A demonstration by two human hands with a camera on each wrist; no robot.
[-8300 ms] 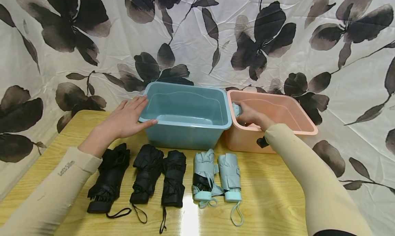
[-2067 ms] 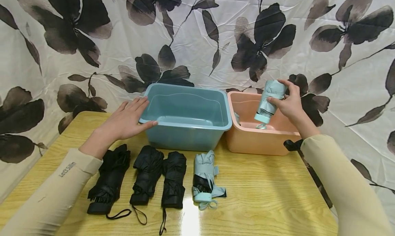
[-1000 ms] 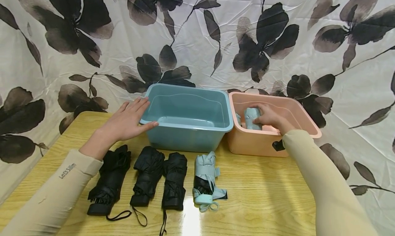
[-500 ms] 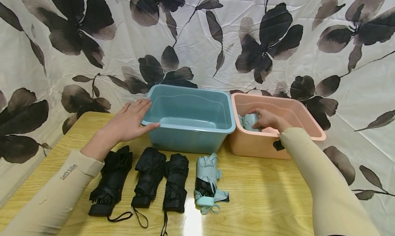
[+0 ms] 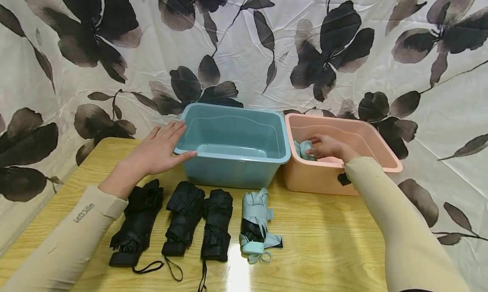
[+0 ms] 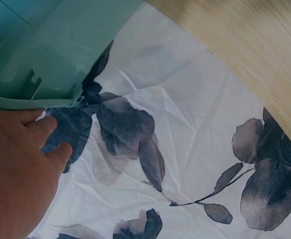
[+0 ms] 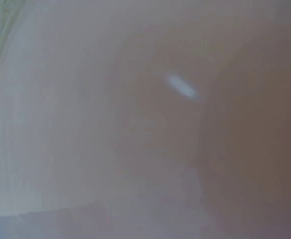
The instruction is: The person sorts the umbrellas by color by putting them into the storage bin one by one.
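Observation:
My left hand [image 5: 156, 150] rests with straight, spread fingers at the left end of the blue bin [image 5: 236, 159]; the left wrist view shows the fingertips at its rim. My right hand [image 5: 329, 148] reaches into the pink bin [image 5: 343, 165] beside it. Its thumb and fingers are around a light blue folded umbrella [image 5: 306, 149] low at the bin's left end. Another light blue umbrella [image 5: 297, 148] lies beside it, mostly hidden. Only blurred pink plastic shows in the right wrist view.
Three black folded umbrellas [image 5: 216, 225] lie in a row on the wooden table [image 5: 320, 249] before the blue bin. One light blue umbrella [image 5: 254, 220] with loose flaps lies right of them. A floral cloth [image 5: 251, 50] hangs behind the bins.
A light blue umbrella has left the table's row. My right hand has lowered it into the pink bin and shifted it left against the other one. My left hand stays at the blue bin.

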